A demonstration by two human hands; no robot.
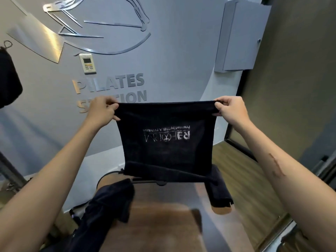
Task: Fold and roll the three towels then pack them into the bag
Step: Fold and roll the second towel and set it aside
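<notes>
1. Room: a grey wall bears metal lettering "PILATES STATION", a logo and a small controller; a grey cabinet hangs at the right, above a wood floor.
2. Surface: a brown padded bench lies below the arms.
3. Left grip: fingers curled, pinching the top left corner of a black towel.
4. Right grip: fingers curled, pinching the top right corner.
5. Towel: stretched taut between the two grips, hanging in front of the wall, white print facing the camera upside down and mirrored; its lower edge is near the bench's far end.
6. A second towel drapes over the bench's right edge; a dark bundle, perhaps a towel or bag, lies at its left.
</notes>
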